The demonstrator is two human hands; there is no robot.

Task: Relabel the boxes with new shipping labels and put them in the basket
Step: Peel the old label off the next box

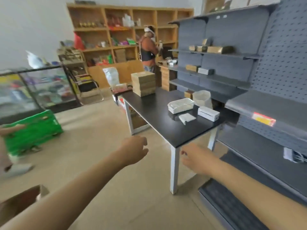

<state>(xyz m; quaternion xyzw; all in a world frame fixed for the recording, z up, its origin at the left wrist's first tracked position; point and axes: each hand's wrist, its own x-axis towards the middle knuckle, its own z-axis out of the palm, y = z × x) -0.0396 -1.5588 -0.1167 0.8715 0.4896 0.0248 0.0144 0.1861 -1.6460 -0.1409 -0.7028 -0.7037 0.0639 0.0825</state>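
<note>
Perhaps four stacked boxes (143, 83), one basket (180, 106).

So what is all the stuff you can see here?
Table: one, black top, white legs, beside the grey shelves.
Stack of boxes: one stack, brown, far end of the table.
Tray: one, white, on the table.
Label printer: one, white, right of the tray.
Packet: one, white, in front of the tray.
Bag: one, clear, behind the printer.
Basket: one, green, on the floor at left.
Grey shelves: a few small boxes on them.
Wooden shelves: tan, back wall.
Other person: one, by the wooden shelves.
Left hand: empty, loosely curled.
Right hand: empty, loosely curled.
</note>
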